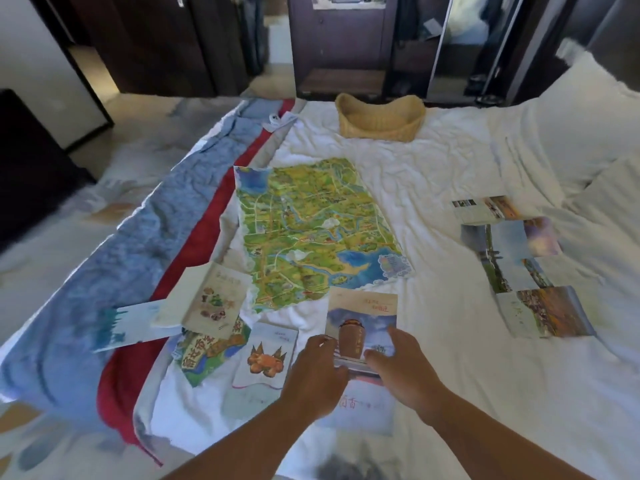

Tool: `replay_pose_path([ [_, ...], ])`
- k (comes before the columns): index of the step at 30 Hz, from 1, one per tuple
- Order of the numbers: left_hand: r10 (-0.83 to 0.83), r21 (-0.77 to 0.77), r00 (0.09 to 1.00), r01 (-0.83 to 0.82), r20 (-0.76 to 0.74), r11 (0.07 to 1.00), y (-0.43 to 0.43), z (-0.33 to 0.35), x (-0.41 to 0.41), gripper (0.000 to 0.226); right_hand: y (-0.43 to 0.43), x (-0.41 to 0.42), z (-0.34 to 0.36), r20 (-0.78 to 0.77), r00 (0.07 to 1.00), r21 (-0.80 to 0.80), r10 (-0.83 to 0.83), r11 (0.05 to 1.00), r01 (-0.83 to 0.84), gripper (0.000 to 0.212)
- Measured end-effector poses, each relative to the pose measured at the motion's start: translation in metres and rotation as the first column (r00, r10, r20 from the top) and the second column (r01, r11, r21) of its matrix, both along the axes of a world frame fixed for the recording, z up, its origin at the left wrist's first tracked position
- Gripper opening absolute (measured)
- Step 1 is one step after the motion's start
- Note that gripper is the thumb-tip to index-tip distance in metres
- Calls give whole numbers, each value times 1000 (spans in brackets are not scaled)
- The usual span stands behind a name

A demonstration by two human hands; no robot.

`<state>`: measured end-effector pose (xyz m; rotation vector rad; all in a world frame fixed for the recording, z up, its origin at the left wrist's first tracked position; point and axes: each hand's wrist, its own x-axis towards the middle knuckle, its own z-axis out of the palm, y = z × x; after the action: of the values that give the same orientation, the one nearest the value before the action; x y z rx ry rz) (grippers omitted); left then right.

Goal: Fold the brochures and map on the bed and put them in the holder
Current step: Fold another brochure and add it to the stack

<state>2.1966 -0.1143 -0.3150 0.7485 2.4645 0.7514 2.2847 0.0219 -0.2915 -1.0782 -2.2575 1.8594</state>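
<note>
1. The left hand (318,365) has its fingers curled over the left edge of the jar brochure (362,327), with the fingertips bent in onto the paper.
2. The right hand (401,362) takes the same sheet at its right edge - thumb across the printed face, fingers only partly closed and spread along the border.
3. Between the two hands the jar brochure is bent. Its upper panel stands tilted up off the bed (450,375), while a lower panel with red characters lies flat under the wrists.
4. The map (311,230) lies fully spread in the middle of the white sheet, its near edge just beyond the jar brochure.
5. The woven holder (381,119) sits at the far side of the bed, well apart from both hands.
6. To the left lie a crab brochure (265,358), a green brochure (207,351), a food booklet (214,299) partly over the green one, and a blue-and-white leaflet (135,323) on the blue and red runner (194,237).
7. To the right a long photo brochure (519,258) lies unfolded, with a smaller photo leaflet (485,209) at its far end.
</note>
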Motion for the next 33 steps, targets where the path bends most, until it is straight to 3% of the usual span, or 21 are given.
replay_pose_path([
  [7, 22, -62, 1000, -23, -10, 998, -69, 20, -46, 28, -70, -47, 10, 25, 999, -9, 25, 1000, -25, 66],
  [10, 46, -87, 999, -48, -28, 995, -87, 19, -56, 34, -86, -57, 10, 70, 995, 60, 73, 995, -77, 66],
  [14, 82, -107, 996, -87, -43, 991, -96, 15, -66, 34, -92, -73, -3, 81, 986, 23, 147, 989, -149, 66],
  [22, 148, -178, 989, -145, 5, 973, -114, -10, -74, 29, -103, -92, -40, 230, 924, 49, 306, 944, -325, 19],
  [23, 150, -183, 988, -142, 25, 973, -117, -16, -75, 29, -107, -91, -45, 223, 922, 29, 315, 944, -330, 26],
  [26, 135, -195, 987, -117, 82, 974, -127, -41, -83, 28, -118, -93, -68, 237, 943, -50, 234, 972, -229, 77],
  [28, 113, -211, 985, -83, 134, 974, -134, -59, -92, 30, -128, -100, -84, 287, 931, -47, 226, 974, -222, 81],
  [33, 30, -199, 976, 13, 215, 980, -147, -106, -118, 29, -146, -131, -121, 409, 900, -43, 149, 989, -144, 66],
])
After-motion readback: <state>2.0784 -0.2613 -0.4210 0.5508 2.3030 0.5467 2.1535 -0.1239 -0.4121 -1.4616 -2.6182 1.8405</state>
